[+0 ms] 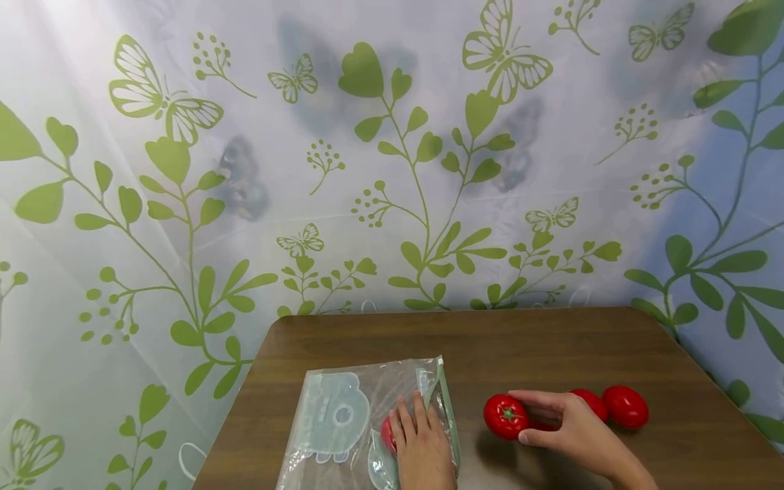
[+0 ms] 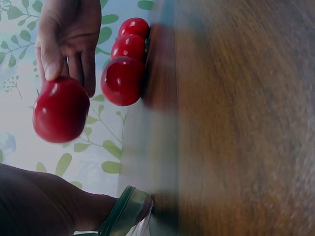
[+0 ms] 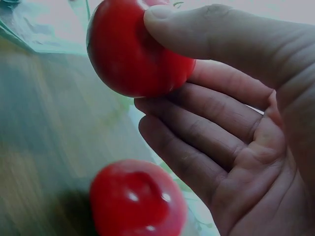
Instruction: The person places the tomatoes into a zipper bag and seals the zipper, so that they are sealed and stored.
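My right hand (image 1: 576, 429) pinches a shiny red tomato (image 1: 505, 416) with a green calyx between thumb and fingertips, above the table with its shadow below. Three more tomatoes (image 2: 123, 81) stand in a row on the table, partly behind that hand in the head view. My left hand (image 1: 422, 446) lies over a clear zip bag (image 1: 380, 381) with a pale blue animal print. In the left wrist view its thumb (image 2: 93, 209) is hooked under the green zip strip (image 2: 118, 209) at the bag's mouth. Another red tomato (image 1: 388, 435) shows through the plastic beside the left fingers.
The brown wooden table (image 1: 490, 340) has rounded far corners. Right behind it hangs a pale curtain (image 1: 392, 190) printed with green leaves and butterflies. A thin white loop (image 1: 186, 456) hangs beside the table's left edge.
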A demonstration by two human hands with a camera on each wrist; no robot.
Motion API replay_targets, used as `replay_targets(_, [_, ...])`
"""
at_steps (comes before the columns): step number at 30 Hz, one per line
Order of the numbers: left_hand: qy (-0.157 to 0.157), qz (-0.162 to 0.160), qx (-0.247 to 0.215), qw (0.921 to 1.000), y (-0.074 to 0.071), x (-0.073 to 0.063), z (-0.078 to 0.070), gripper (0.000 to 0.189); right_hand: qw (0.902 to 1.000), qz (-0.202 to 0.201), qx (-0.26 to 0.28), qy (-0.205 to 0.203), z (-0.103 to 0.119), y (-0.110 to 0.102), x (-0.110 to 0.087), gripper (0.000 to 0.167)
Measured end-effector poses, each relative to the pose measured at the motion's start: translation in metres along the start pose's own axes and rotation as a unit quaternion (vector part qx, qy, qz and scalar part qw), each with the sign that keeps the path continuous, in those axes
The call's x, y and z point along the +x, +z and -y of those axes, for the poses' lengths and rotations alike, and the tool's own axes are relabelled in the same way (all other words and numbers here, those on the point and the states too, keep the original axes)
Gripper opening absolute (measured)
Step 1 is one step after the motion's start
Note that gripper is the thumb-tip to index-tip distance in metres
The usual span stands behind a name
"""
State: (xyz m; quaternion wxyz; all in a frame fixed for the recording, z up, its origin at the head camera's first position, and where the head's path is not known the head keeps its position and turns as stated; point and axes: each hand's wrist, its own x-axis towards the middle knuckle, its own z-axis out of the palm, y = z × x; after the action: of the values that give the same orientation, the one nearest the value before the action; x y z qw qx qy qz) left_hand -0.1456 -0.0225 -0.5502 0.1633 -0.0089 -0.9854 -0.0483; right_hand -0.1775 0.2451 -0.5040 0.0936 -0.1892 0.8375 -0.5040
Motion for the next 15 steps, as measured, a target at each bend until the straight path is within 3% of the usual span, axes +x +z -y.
replay_targets(4, [-0.003, 0.000, -0.003, 1.0000, 0.000, 0.000, -0.001, 0.063, 0.9998, 0.017, 0.005, -0.010, -0.003, 0.009, 0.008, 0.058])
replay_targets(15, [-0.009, 0.058, -0.012, 0.9982, -0.003, 0.004, -0.001, 0.092, 0.9985, 0.042, 0.015, -0.032, -0.005, 0.031, 0.031, 0.057])
